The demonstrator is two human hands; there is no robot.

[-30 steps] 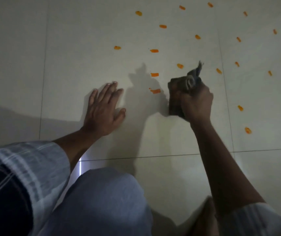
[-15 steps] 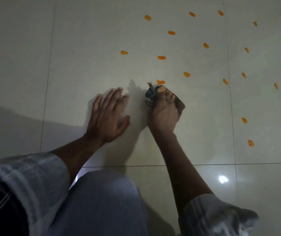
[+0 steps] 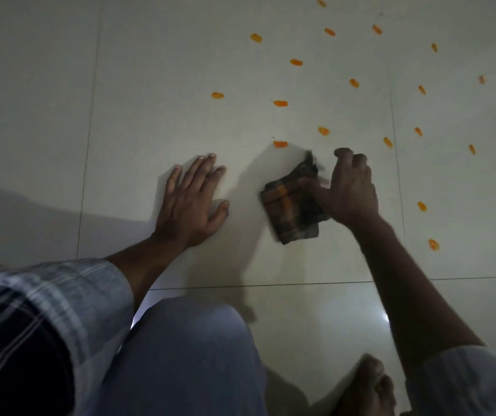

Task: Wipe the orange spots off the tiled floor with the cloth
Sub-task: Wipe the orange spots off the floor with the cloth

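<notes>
Crouched, the person braces the flat, spread left hand (image 3: pixel 191 202) on the pale tiled floor (image 3: pixel 138 85) while the right hand (image 3: pixel 350 190) pins the folded dark checked cloth (image 3: pixel 293 208), nearest orange spot (image 3: pixel 280 144) just beyond

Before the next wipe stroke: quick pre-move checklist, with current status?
1. Cloth in right hand: ok, thumb and fingers pinch its right edge.
2. Cloth flat on the tiled floor: cannot tell, its upper end looks lifted and blurred.
3. Left hand braced: ok, palm flat on the tile, apart from the cloth.
4. Next target: ok, nearest orange spot lies just beyond the cloth, uncovered.
5. Path to that spot clear: ok, only bare tile between.
6. Spots remaining: not ok, many still dot the tiles ahead and to the right.
</notes>
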